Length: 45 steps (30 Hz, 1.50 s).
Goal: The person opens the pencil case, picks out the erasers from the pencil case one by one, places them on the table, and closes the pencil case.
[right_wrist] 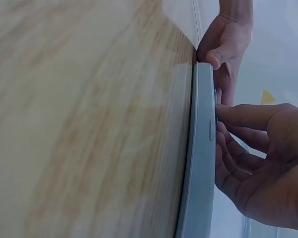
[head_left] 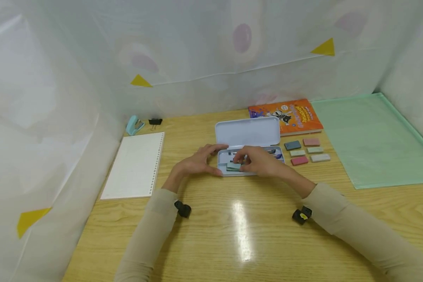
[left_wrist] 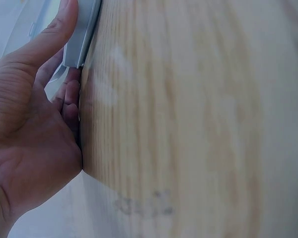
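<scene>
An open pale-blue pencil case (head_left: 229, 172) lies on the wooden table (head_left: 239, 231), its lid (head_left: 248, 132) standing up behind. My left hand (head_left: 207, 160) grips the case's left end, thumb along the front wall (left_wrist: 82, 34) and fingers behind. My right hand (head_left: 249, 162) reaches into the tray and pinches a green eraser (head_left: 232, 167) with curled fingers (right_wrist: 238, 148). Pens lie at the back of the tray, partly hidden by that hand. In the right wrist view the case's front wall (right_wrist: 201, 148) shows edge-on, with my left hand (right_wrist: 228, 39) at its far end.
Several coloured erasers (head_left: 304, 150) lie in rows right of the case. An orange book (head_left: 290, 115) and a green mat (head_left: 373, 137) sit at the back right. On the left are a white spiral notebook (head_left: 135, 164), a blue stapler (head_left: 134, 125) and a black binder clip (head_left: 155, 122). Curtains enclose the table.
</scene>
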Tool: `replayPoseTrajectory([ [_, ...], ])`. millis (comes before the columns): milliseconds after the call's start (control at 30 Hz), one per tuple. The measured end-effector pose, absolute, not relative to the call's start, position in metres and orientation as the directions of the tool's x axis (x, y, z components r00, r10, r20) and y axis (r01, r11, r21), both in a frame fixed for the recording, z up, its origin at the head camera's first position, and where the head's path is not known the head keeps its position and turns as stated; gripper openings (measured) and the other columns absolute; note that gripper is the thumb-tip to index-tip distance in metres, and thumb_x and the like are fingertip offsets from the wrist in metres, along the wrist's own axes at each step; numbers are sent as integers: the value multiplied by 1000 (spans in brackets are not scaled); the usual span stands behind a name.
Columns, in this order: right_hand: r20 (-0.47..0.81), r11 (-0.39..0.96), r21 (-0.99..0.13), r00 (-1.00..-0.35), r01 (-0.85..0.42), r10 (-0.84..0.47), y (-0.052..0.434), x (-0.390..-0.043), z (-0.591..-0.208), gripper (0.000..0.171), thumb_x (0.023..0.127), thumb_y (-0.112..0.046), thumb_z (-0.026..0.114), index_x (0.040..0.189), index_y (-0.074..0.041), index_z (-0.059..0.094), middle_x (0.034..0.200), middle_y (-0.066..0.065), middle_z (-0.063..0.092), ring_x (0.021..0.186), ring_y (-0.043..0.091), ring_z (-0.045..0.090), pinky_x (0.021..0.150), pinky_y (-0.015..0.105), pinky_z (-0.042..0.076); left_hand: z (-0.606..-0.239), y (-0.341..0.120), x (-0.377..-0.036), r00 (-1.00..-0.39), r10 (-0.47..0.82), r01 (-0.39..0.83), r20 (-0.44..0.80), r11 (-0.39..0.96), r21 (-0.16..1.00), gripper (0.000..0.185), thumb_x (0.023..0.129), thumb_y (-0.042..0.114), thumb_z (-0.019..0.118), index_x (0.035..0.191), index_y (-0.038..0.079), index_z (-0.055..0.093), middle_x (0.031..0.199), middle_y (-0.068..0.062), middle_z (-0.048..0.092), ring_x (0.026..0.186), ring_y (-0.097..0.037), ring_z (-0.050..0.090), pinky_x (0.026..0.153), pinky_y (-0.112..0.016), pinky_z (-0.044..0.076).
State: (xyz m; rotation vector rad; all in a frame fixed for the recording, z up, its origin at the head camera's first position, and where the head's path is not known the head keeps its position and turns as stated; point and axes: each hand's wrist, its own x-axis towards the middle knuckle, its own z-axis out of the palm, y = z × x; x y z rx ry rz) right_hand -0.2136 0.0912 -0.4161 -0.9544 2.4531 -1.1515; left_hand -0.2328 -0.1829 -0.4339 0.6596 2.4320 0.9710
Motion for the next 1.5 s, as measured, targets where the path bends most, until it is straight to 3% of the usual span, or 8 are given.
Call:
replayPoseTrajectory([
  [333,58,590,-613,-774,-526,-630,75,-213,-415,11,88,-12,80,96,-7,75,90,1,72,83,17,64,80,40,54,-435,-186,-233,-794,565,252,-222,639,726,92,84,38,88,160,40,35,157,-1,36,142,-22,34,119,-50,29],
  [567,24,585,-677,-808,-447,-589,85,-211,-409,10,88,-13,75,95,-7,71,83,1,68,77,17,61,74,36,52,-435,-190,-231,-803,552,236,-224,640,731,92,84,36,89,160,40,36,157,-2,37,141,-23,34,119,-52,29],
  [867,-12,470,-834,-840,-291,-542,139,-206,-402,17,94,-13,76,109,-7,70,100,6,72,91,19,68,79,32,56,-435,-189,-232,-797,563,259,-217,644,720,92,84,37,88,160,40,36,158,-1,37,142,-22,35,120,-49,29],
  [967,-28,443,-861,-846,-251,-533,160,-203,-400,19,94,-15,78,110,-7,71,102,7,72,92,19,69,74,30,56,-434,-188,-232,-793,571,268,-214,641,719,93,84,37,88,160,39,36,159,-2,36,143,-22,34,120,-49,28],
  [1133,-3,455,-856,-879,-244,-477,193,-198,-401,18,94,-16,78,109,-8,74,100,8,73,87,17,68,70,27,54,-435,-187,-231,-787,580,274,-209,633,724,92,84,37,88,160,37,36,160,-3,35,144,-24,34,121,-51,28],
  [1500,-4,569,-786,-917,-244,-399,242,-187,-409,19,96,-12,77,113,-6,74,115,11,73,88,8,68,72,21,54,-435,-184,-232,-788,583,285,-196,629,724,93,83,37,89,160,37,36,161,-3,35,144,-25,34,121,-52,27],
])
